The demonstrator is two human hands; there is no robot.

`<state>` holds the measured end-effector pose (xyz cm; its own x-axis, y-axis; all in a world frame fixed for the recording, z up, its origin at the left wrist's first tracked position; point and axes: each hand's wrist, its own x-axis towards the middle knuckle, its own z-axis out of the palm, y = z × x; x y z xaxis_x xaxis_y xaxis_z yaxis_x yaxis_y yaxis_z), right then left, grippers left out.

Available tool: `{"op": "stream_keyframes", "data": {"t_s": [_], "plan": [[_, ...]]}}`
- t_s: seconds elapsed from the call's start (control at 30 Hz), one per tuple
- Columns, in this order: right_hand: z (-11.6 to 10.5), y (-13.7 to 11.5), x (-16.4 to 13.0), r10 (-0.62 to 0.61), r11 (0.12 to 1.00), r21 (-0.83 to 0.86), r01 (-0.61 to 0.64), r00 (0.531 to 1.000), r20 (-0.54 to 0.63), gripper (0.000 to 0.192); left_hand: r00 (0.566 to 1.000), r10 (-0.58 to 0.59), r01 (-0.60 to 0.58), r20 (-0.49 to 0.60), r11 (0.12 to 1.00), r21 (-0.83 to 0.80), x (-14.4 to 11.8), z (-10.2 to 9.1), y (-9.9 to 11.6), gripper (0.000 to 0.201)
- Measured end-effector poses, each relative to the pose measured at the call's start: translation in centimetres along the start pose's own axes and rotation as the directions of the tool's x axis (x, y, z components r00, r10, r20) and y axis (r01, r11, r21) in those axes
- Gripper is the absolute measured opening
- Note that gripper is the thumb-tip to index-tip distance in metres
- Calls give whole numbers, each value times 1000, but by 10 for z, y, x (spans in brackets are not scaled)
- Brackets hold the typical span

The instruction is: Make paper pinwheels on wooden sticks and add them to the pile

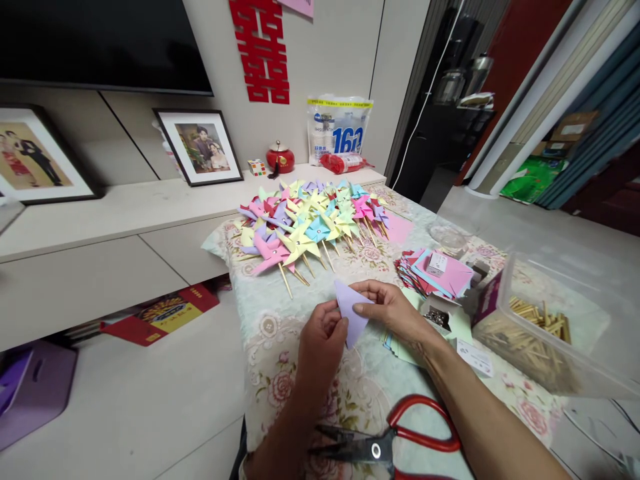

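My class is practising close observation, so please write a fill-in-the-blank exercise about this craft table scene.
1. Both hands, left hand and right hand, hold a folded piece of ____ paper.
2. The scissors lying near the person have ____ handles.
3. The finished pinwheels are mounted on thin wooden ____.
4. The clear plastic box stands to the ____ of the hands.

Missing words: purple; red; sticks; right

Head view, down over table
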<state>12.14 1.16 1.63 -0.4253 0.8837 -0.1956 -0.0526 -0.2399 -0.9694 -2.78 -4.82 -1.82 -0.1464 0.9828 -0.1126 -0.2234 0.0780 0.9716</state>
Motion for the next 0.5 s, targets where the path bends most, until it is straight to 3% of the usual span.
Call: {"op": "stream_keyframes", "data": {"t_s": [0.17,0.5], "plan": [[0,-2,0,-17,999,29,17,1000,7,37,998,50,-48,-38,997,64,-1,0,-2,16],[4,-4,-3,-38,999,-35,38,999,2,33,1000,10,-10,-13,1000,23,1,-2,-3,15]]}}
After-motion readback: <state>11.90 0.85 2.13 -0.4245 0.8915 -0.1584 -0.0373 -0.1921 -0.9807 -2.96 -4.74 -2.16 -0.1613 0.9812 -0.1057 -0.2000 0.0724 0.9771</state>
